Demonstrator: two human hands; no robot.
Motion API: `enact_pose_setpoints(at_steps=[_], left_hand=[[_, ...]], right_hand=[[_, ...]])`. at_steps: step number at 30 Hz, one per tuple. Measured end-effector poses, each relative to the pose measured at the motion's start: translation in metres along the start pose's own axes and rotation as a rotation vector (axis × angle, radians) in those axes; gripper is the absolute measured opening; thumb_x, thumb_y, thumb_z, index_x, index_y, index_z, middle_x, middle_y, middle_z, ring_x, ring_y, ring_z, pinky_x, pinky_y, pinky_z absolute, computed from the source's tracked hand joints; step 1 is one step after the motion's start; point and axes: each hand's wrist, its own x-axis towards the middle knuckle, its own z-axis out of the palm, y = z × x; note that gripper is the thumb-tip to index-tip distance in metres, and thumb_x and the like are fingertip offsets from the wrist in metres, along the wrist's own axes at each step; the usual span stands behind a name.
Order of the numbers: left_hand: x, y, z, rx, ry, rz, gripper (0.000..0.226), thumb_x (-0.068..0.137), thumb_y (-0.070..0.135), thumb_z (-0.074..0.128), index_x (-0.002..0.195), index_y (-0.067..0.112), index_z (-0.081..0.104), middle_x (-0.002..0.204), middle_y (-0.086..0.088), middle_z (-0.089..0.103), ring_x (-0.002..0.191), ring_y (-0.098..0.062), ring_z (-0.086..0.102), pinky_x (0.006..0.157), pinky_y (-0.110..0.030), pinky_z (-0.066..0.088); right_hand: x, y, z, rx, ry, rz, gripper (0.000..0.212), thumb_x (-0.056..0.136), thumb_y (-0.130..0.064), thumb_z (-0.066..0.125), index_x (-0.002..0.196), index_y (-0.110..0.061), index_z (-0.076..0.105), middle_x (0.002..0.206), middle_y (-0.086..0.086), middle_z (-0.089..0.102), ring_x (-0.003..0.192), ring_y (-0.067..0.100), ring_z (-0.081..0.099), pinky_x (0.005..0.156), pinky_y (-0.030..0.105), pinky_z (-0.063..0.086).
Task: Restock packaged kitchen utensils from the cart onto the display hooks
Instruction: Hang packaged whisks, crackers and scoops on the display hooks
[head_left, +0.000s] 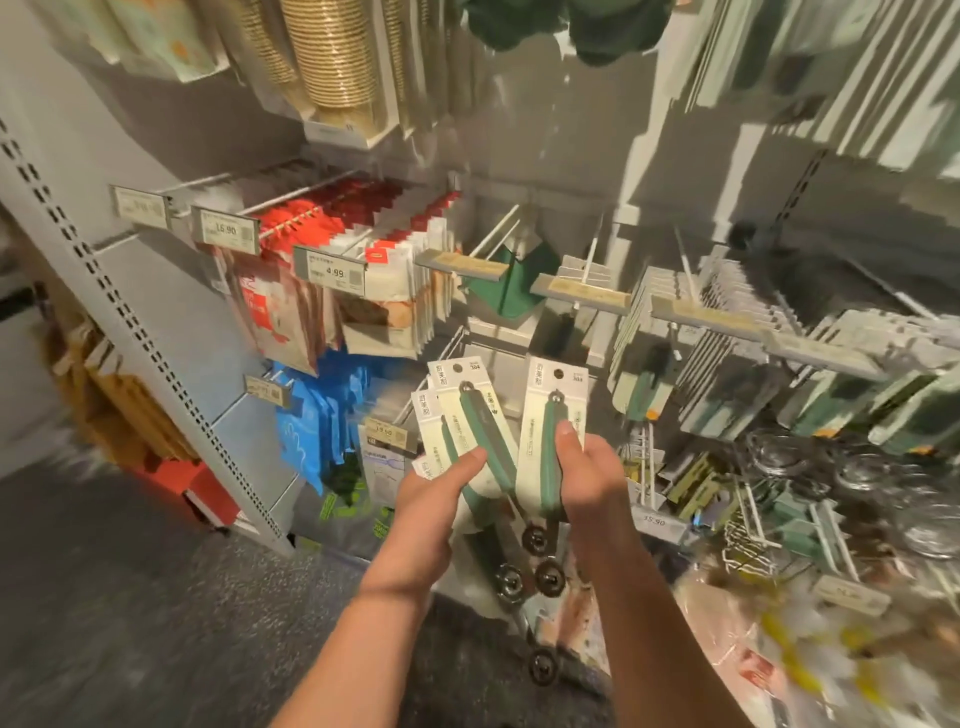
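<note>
Midway, my left hand (441, 486) grips several carded utensils (467, 415), my right hand (589, 467) pinches one card (550, 415); none hung yet.

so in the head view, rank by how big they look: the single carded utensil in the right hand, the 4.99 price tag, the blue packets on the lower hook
1. blue packets, the largest patch
2. carded utensil gripped by the right hand; it is nearer the camera, so its true size is unsure
3. 4.99 price tag, clearly smallest
</note>
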Motion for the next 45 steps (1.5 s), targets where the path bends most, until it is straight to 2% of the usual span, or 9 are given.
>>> enact_pose_setpoints(at_steps=[3,10,16,19,24,27,33,39,45], left_hand=[[0.014,-0.002,0.005,-0.012,0.065,-0.007,0.037,0.095,0.019,0.073,0.131,0.022,0.068,0.122,0.006,0.076,0.114,-0.013,0.071,0.108,-0.043,0.051],[0.036,-0.012,0.007,-0.042,0.120,-0.055,0.035,0.092,0.013,0.075,0.126,0.018,0.070,0.120,-0.005,0.076,0.113,-0.027,0.073,0.107,-0.050,0.052],[0.039,-0.007,0.015,0.008,0.151,0.022,0.030,0.092,0.006,0.074,0.119,0.018,0.071,0.109,0.000,0.080,0.099,-0.017,0.077,0.080,-0.031,0.063],[0.041,-0.001,0.017,-0.002,0.176,0.026,0.026,0.092,0.003,0.073,0.112,0.019,0.072,0.103,0.000,0.080,0.092,-0.015,0.078,0.065,-0.021,0.060],[0.042,0.004,0.020,0.039,0.184,0.065,0.029,0.090,0.002,0.075,0.113,0.019,0.073,0.105,0.000,0.080,0.098,-0.018,0.077,0.077,-0.028,0.060],[0.043,0.005,0.022,0.060,0.199,0.066,0.030,0.088,0.003,0.077,0.113,0.019,0.074,0.107,0.000,0.080,0.102,-0.020,0.076,0.091,-0.037,0.058],[0.041,0.001,0.020,0.042,0.218,0.050,0.032,0.088,0.005,0.078,0.116,0.021,0.073,0.111,-0.003,0.079,0.106,-0.026,0.075,0.100,-0.052,0.056],[0.039,-0.006,0.026,-0.034,0.249,0.024,0.025,0.090,0.006,0.076,0.113,0.016,0.075,0.111,-0.004,0.079,0.106,-0.023,0.075,0.099,-0.042,0.056],[0.030,0.002,0.019,-0.033,0.170,-0.010,0.023,0.097,0.009,0.068,0.119,0.015,0.071,0.111,-0.002,0.079,0.102,-0.015,0.076,0.077,-0.022,0.060]], right_hand=[[0.001,-0.001,-0.008,0.032,-0.002,-0.159,0.036,0.106,-0.032,0.057,0.090,0.001,0.058,0.075,0.006,0.054,0.065,0.018,0.050,0.055,0.025,0.042],[0.004,-0.014,-0.015,0.081,0.014,-0.405,0.037,0.099,-0.039,0.059,0.091,-0.003,0.061,0.080,0.034,0.056,0.064,0.048,0.052,0.056,0.055,0.045],[0.022,-0.036,-0.019,0.005,-0.004,-0.343,0.039,0.105,-0.035,0.056,0.100,0.004,0.057,0.089,0.023,0.060,0.075,0.019,0.052,0.063,0.022,0.041],[0.034,-0.037,-0.014,-0.064,0.054,-0.273,0.038,0.105,-0.039,0.055,0.101,-0.001,0.055,0.094,0.013,0.063,0.087,0.025,0.061,0.075,0.034,0.044],[0.056,-0.048,-0.009,-0.137,0.111,-0.206,0.040,0.103,-0.048,0.054,0.109,-0.009,0.060,0.094,0.000,0.063,0.088,0.020,0.060,0.077,0.031,0.041],[0.075,-0.054,-0.009,-0.182,0.132,-0.192,0.040,0.103,-0.044,0.056,0.079,-0.012,0.053,0.074,0.001,0.052,0.074,0.024,0.051,0.058,0.032,0.034],[0.073,-0.042,-0.015,-0.084,-0.085,0.012,0.065,0.104,-0.044,0.055,0.155,-0.007,0.038,0.154,0.009,0.048,0.142,0.030,0.045,0.113,0.037,0.036],[0.022,-0.018,0.007,0.102,-0.454,-0.017,0.029,0.108,-0.028,0.052,0.106,-0.011,0.077,0.099,0.017,0.077,0.084,0.031,0.072,0.066,0.037,0.062],[0.017,-0.007,0.015,0.111,-0.410,-0.150,0.029,0.105,-0.026,0.057,0.094,-0.014,0.080,0.079,0.013,0.075,0.066,0.033,0.068,0.060,0.042,0.060]])
